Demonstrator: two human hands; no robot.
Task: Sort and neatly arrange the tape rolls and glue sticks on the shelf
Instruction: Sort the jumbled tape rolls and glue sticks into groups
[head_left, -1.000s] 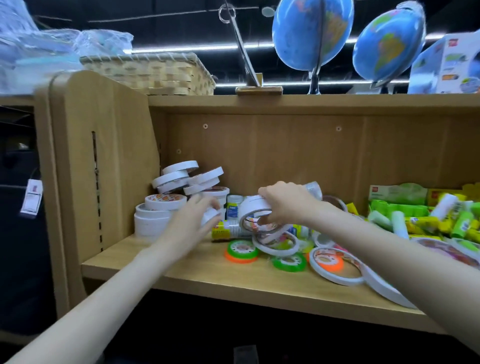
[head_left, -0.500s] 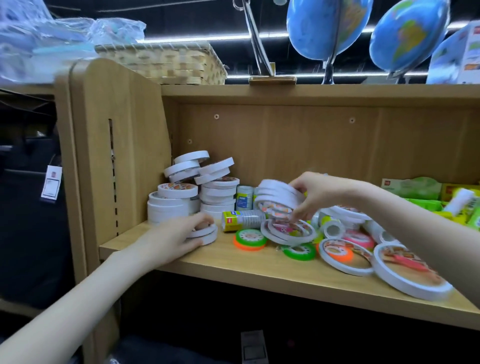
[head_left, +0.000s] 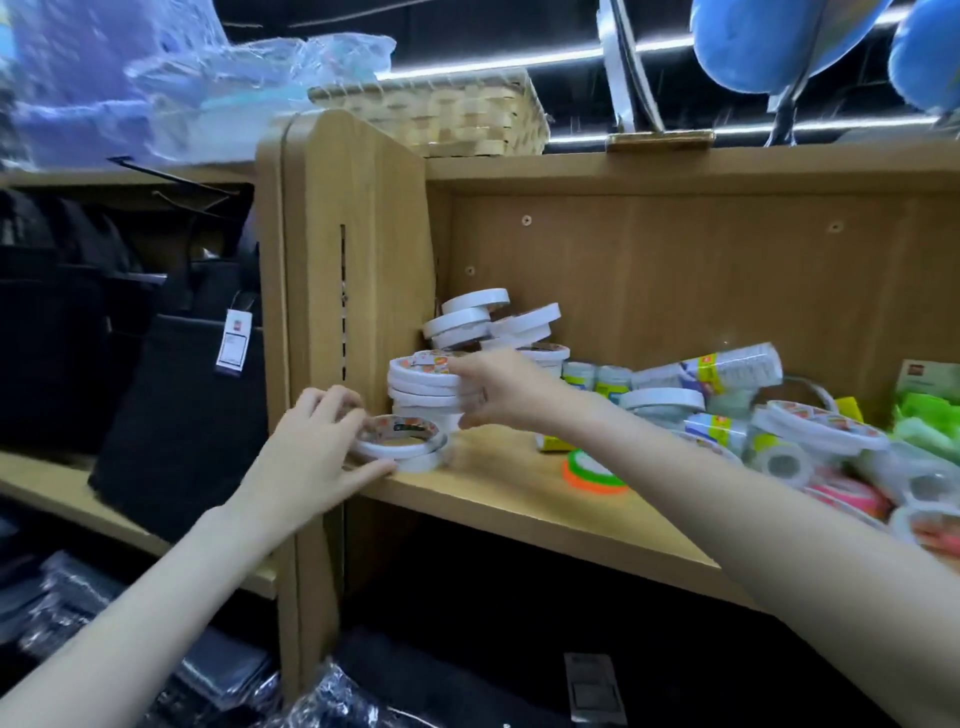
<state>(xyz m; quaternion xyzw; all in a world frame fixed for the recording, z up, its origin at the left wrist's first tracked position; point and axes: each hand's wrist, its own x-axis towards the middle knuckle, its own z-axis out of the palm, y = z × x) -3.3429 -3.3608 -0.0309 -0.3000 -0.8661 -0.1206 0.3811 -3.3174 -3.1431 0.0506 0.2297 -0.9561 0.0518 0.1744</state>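
Left hand (head_left: 317, 447): grips flat tape rolls (head_left: 402, 441) at the shelf (head_left: 519, 499) front corner, likely squaring them.
Right hand (head_left: 498, 389): grasps the white stack (head_left: 423, 387), steadying it.
Glue sticks (head_left: 727, 366): jumbled, right.

Left hand (head_left: 311, 447) grips a flat tape roll (head_left: 402, 441) at the shelf (head_left: 498, 499) corner; right hand (head_left: 501, 389) holds the white stack (head_left: 423, 387) beside it

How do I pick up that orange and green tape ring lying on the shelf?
The orange and green tape ring lies flat with open shelf in front of it. Probably easiest: come from above and in front, and pinch its near rim, thumb outside, a finger in the hole.
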